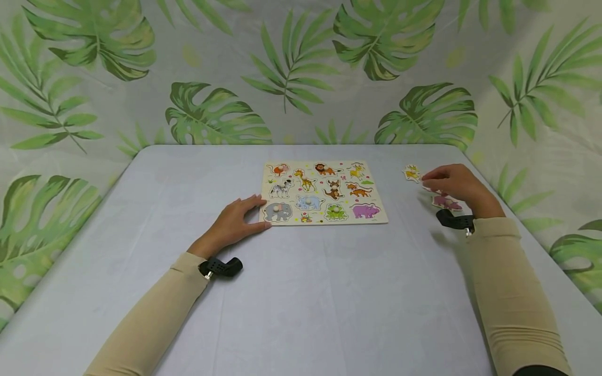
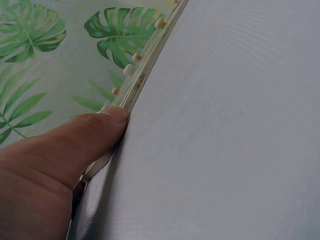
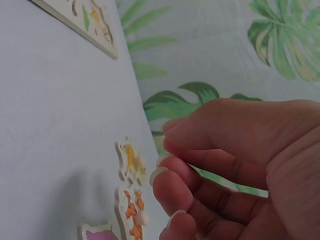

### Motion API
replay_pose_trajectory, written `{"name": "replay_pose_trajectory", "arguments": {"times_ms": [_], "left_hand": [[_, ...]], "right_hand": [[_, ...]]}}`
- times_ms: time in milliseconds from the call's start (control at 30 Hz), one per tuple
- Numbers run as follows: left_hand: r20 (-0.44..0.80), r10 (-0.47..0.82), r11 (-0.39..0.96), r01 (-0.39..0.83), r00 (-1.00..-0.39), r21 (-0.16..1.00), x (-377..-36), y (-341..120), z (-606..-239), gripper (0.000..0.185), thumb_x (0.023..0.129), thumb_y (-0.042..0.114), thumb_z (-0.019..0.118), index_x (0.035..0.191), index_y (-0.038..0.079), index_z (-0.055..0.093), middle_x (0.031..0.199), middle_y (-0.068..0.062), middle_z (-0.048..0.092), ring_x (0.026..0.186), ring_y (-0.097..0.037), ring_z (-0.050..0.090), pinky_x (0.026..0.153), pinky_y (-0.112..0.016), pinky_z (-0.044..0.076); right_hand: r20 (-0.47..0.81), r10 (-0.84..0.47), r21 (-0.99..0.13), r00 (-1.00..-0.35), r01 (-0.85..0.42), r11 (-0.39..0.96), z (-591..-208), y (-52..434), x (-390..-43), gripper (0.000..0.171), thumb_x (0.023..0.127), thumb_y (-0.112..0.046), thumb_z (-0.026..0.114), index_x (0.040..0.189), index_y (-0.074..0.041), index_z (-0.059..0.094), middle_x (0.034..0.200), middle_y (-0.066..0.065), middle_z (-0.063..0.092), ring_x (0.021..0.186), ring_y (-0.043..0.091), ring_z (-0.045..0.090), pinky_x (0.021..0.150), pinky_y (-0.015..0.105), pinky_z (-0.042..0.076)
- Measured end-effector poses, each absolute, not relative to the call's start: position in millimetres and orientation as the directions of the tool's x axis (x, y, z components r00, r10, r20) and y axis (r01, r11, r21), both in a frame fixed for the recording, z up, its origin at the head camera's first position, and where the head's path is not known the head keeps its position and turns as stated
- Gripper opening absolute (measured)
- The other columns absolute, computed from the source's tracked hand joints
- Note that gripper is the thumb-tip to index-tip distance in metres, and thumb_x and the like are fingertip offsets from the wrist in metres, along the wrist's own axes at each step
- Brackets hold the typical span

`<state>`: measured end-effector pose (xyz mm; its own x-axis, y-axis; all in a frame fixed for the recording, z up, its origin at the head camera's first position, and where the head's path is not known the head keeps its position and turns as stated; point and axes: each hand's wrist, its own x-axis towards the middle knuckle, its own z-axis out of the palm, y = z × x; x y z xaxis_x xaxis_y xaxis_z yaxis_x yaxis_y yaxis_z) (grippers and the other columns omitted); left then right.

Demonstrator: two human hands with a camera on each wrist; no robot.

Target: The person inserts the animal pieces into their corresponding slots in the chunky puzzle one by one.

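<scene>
Head view: grey table [image 1: 301, 292] before leaf-print backdrop [image 1: 291, 68].

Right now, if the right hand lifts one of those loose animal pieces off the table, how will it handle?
Probably stiff: the yellow piece shows a thick, flat cut edge like the puzzle board. Likely light, being small and thin. Lying flat on the table, it shouldn't roll or tip, but may slide on the smooth cloth. The right hand holds nothing, fingers curled.
</scene>
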<state>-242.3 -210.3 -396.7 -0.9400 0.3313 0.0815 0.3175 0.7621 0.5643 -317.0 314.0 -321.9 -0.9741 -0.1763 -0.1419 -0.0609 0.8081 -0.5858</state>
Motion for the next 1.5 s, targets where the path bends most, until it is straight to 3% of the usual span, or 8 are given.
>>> {"name": "replay_pose_trajectory", "arguments": {"times_ms": [300,800,1033,1167,1500], "left_hand": [[0.078,0.328,0.76,0.312,-0.942,0.571,-242,-211,-396,0.066,0.086,0.045,0.071,0.14,0.013,0.051,0.151,-0.008,0.04,0.141,-0.025,0.031,0.119,-0.044,0.015],[0.083,0.333,0.76,0.319,-0.939,0.567,-243,-211,-398,0.066,0.086,0.045,0.07,0.14,0.012,0.051,0.151,-0.009,0.039,0.141,-0.025,0.032,0.119,-0.044,0.015],[0.071,0.324,0.76,0.305,-0.943,0.574,-242,-211,-397,0.067,0.086,0.046,0.07,0.14,0.013,0.051,0.152,-0.008,0.038,0.141,-0.027,0.031,0.119,-0.046,0.016],[0.076,0.327,0.757,0.309,-0.942,0.575,-242,-211,-398,0.067,0.085,0.046,0.071,0.14,0.013,0.051,0.151,-0.009,0.039,0.141,-0.027,0.031,0.119,-0.046,0.016],[0.088,0.323,0.757,0.313,-0.942,0.573,-241,-211,-397,0.067,0.084,0.046,0.072,0.139,0.013,0.052,0.151,-0.009,0.04,0.141,-0.029,0.032,0.118,-0.047,0.017]], "right_hand": [[-0.155,-0.122,-0.621,-0.98,0.001,0.784,-324,326,-314,0.054,0.094,-0.042,0.061,0.127,0.0,0.059,0.121,0.016,0.061,0.091,0.033,0.055,0.073,0.042,0.051],[-0.169,-0.114,-0.612,-0.979,0.014,0.79,-332,342,-316,0.049,0.095,-0.036,0.062,0.126,0.003,0.059,0.119,0.015,0.063,0.096,0.03,0.056,0.078,0.041,0.049],[-0.16,-0.123,-0.617,-0.979,0.002,0.787,-334,346,-315,0.048,0.093,-0.032,0.064,0.122,0.006,0.061,0.107,0.008,0.068,0.081,0.019,0.062,0.069,0.036,0.054],[-0.166,-0.126,-0.599,-0.978,-0.001,0.801,-334,348,-314,0.045,0.093,-0.029,0.064,0.12,0.007,0.061,0.101,0.004,0.068,0.08,0.018,0.062,0.068,0.035,0.054],[-0.205,-0.119,-0.58,-0.971,0.022,0.814,-337,356,-316,0.043,0.093,-0.025,0.064,0.117,0.01,0.061,0.091,0.007,0.069,0.078,0.016,0.06,0.066,0.033,0.055]]}}
